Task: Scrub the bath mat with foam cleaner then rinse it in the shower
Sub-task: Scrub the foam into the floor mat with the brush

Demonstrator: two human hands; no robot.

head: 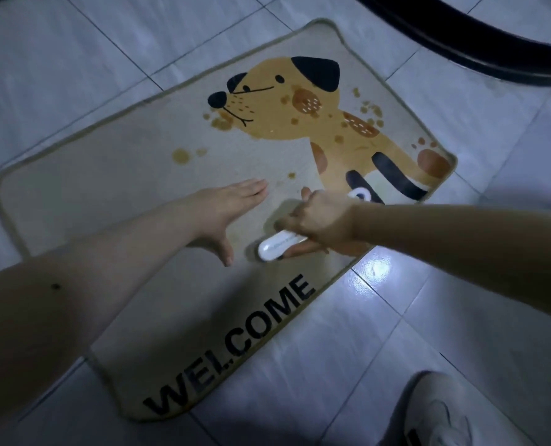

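Two hands work over the bath mat, which lies flat on the tiled floor with its long axis running from the WELCOME lettering at the near edge up to the far corner beyond the printed dog. Taking that dog as the landmark: the left hand lies flat on the bare beige field to the left of the dog's body, fingers straight and together, thumb spread back toward the lettering, seemingly pinning the fabric down. The right hand sits just beside it, right at the dog's feet, its fingers curled round a white scrub brush. The brush's long axis runs slantwise, from the dog's dark legs down toward the lettering, and its underside appears to press on the pile, though the bristles are hidden.

No foam is plain to see in this dim light, so I cannot tell whether cleaner has been applied. Brownish spots dot the mat around the dog's muzzle and left of its chest, further from the person than both hands; the brush hand is the nearer to the marks by the body, so strokes would likely need to travel away from the lettering. A white shoe stands on the floor beyond the mat's near right edge, and a dark curved rim lies past the dog's head.
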